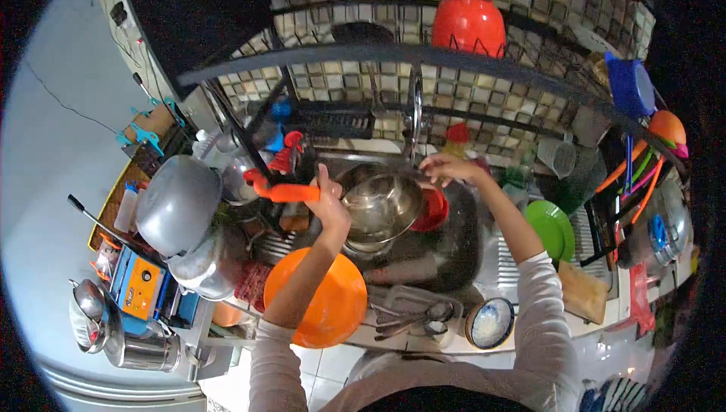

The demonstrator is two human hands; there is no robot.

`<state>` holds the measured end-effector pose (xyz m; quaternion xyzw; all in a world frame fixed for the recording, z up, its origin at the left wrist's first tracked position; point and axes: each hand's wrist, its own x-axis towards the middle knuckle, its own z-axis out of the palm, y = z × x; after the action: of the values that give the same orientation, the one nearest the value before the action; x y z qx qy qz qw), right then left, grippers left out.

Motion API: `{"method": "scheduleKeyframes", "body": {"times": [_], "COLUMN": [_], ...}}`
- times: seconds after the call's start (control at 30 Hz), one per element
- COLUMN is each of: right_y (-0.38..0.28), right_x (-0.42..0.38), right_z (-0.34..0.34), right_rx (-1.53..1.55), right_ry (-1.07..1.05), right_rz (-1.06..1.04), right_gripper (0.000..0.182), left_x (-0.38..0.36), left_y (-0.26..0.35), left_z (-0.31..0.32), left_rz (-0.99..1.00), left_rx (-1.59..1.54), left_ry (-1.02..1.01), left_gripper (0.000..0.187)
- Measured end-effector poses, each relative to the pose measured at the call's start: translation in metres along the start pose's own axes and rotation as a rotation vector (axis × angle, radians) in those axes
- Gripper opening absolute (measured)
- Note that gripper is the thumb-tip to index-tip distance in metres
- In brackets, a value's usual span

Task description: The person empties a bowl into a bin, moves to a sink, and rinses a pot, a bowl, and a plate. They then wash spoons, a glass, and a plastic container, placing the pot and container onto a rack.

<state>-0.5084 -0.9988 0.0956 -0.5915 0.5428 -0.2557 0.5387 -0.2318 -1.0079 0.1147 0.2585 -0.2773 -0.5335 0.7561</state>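
- Orange tool (291, 192): in the left hand (330, 202), left of the steel bowl (382, 204), at the left edge of the sink (463, 253).
- Handling: probably light, stiff, hard plastic, so not fragile; likely slippery if wet. Best hold is the thick straight part; the hooked far end looks awkward to grip.
- Looks: bright orange, smooth, thick near the hand, bending to a redder curved end. Rest of it hidden; exact type unclear.
- Left fingers: wrapped round the tool's near end, thumb up.
- Right hand (452, 171): by the bowl's right rim, below the tap (417, 105). Fingers bent; can't tell if they grip anything.
- Bowl: shiny, thin-walled, round. Likely stiff, slick when wet; rim is the place to hold.
- Red bowl (433, 211) just right of it. Orange basin (333, 310) under the left forearm.
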Motion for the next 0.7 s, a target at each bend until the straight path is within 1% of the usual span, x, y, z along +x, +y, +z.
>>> {"method": "scheduleKeyframes", "body": {"times": [0.03, 0.07, 0.1, 0.13, 0.17, 0.2, 0.23, 0.27, 0.3, 0.33, 0.37, 0.4, 0.43, 0.47, 0.5, 0.53, 0.57, 0.6, 0.67, 0.7], "right_y": [0.020, 0.015, 0.014, 0.013, 0.016, 0.030, 0.053, 0.058, 0.059, 0.058, 0.022, 0.024, 0.024, 0.038, 0.036, 0.047, 0.054, 0.068, 0.069, 0.073], "right_x": [0.016, 0.019, 0.018, 0.025, 0.043, 0.059, 0.085, 0.100, 0.114, 0.122, 0.097, 0.103, 0.107, 0.100, 0.113, 0.113, 0.117, 0.111, 0.115, 0.112], "right_z": [-0.012, -0.010, -0.008, -0.015, -0.026, -0.037, -0.056, -0.064, -0.071, -0.074, -0.035, -0.037, -0.040, -0.044, -0.055, -0.061, -0.065, -0.065, -0.078, -0.083], "right_rx": [-0.168, -0.332, -0.417, -0.423, -0.590, -0.749, -0.891, -0.887, -0.728, -0.571, -0.509, -0.508, -0.503, -0.499, -0.493, -0.485, -0.476, -0.469, -0.463, -0.462], "right_ry": [0.151, 0.303, 0.495, 0.498, 0.676, 0.855, 0.839, 0.835, 0.768, 0.697, 0.914, 0.913, 0.891, 0.865, 0.837, 0.809, 0.783, 0.760, 0.719, 0.698], "right_rz": [-0.110, -0.217, -0.321, -0.336, -0.395, -0.439, -0.475, -0.484, -0.388, -0.292, -0.255, -0.259, -0.316, -0.372, -0.430, -0.487, -0.543, -0.594, -0.682, -0.722], "right_gripper": [0.033, 0.030, 0.026, 0.026, 0.031, 0.037, 0.036, 0.036, 0.034, 0.033, 0.028, 0.028, 0.027, 0.027, 0.026, 0.026, 0.026, 0.025, 0.025, 0.025], "left_x": [-0.003, -0.001, 0.001, 0.001, 0.002, 0.002, 0.000, -0.001, 0.002, 0.007, 0.013, 0.018, 0.019, 0.021, 0.020, 0.019, -0.002, 0.010, 0.002, -0.007], "left_y": [0.009, 0.012, 0.014, 0.015, 0.016, 0.015, 0.013, 0.011, 0.008, 0.011, 0.014, 0.017, 0.023, 0.021, 0.020, 0.018, 0.030, 0.010, 0.033, 0.036], "left_z": [0.003, 0.001, 0.000, -0.003, -0.006, -0.004, -0.002, -0.001, -0.003, -0.004, -0.006, -0.005, 0.000, -0.002, -0.005, -0.007, 0.006, -0.008, -0.004, 0.000], "left_rz": [0.006, 0.022, 0.033, 0.043, 0.110, 0.123, 0.217, 0.311, 0.111, 0.119, 0.215, 0.308, 0.279, 0.285, 0.277, 0.267, 0.000, 0.384, 0.611, 0.603], "left_rx": [-0.020, -0.027, 0.022, 0.072, 0.145, 0.145, 0.206, 0.267, 0.068, 0.071, -0.098, -0.272, -0.298, -0.295, -0.190, -0.085, -0.359, -0.023, 0.638, 0.630], "left_ry": [-0.039, -0.047, -0.091, -0.133, -0.181, -0.180, -0.168, -0.154, -0.082, -0.079, -0.372, -0.667, -0.708, -0.703, -0.686, -0.668, -0.503, -0.673, -0.983, -0.984], "left_gripper": [0.037, 0.037, 0.037, 0.036, 0.029, 0.029, 0.026, 0.022, 0.014, 0.014, 0.010, 0.007, 0.002, 0.002, 0.005, 0.007, 0.011, 0.016, 0.019, 0.019]}}
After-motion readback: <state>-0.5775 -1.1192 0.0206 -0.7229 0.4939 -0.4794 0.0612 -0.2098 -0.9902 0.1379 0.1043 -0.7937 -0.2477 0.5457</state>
